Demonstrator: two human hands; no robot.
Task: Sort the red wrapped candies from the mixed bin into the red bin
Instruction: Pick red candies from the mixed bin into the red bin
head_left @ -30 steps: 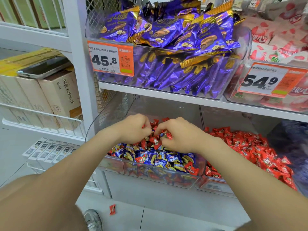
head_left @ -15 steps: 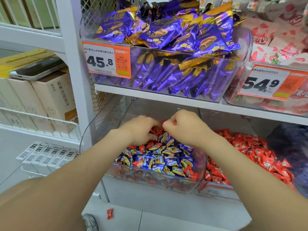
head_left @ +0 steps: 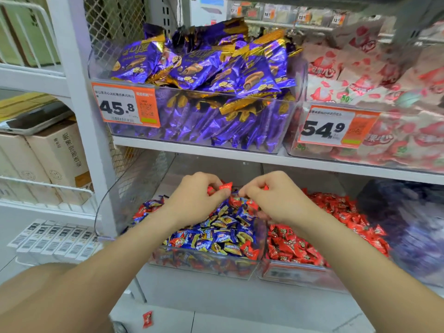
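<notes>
A clear mixed bin (head_left: 201, 266) on the lower shelf holds blue and red wrapped candies. To its right stands the red bin (head_left: 295, 272), filled with red candies (head_left: 336, 212). Both hands hover over the back of the mixed bin. My left hand (head_left: 194, 198) pinches a red wrapped candy (head_left: 225, 186) between thumb and fingers, with more red showing inside its curled fingers. My right hand (head_left: 274, 198) has its fingers curled around red candies (head_left: 265, 187), only slivers of which show.
Above, a shelf carries a bin of purple snack packs (head_left: 204, 75) and a bin of pink-white packs (head_left: 374, 92), with price tags 45.8 and 54.9. One red candy (head_left: 147, 319) lies on the floor. Cardboard boxes (head_left: 48, 159) and a wire rack stand at the left.
Both hands have lifted out of the candy pile, each bringing red candies up. The view has moved closer to the shelf.
</notes>
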